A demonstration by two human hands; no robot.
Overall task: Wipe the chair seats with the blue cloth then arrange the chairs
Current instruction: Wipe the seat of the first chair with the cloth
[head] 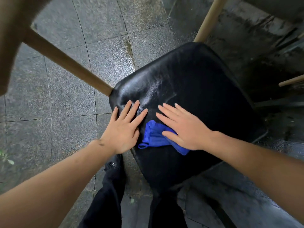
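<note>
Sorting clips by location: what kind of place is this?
Probably an outdoor or semi-outdoor seating area: wet grey paving tiles, a black padded chair seat on wooden legs, and a weed at the edge.

Looks like an outdoor seating spot, perhaps a patio or street-side eatery: rough grey paving slabs [69,89] glistening wet, a small weed [6,157] sprouting at the edge, and black padded chairs [189,89] with pale wooden legs [65,61] standing on them.
</note>
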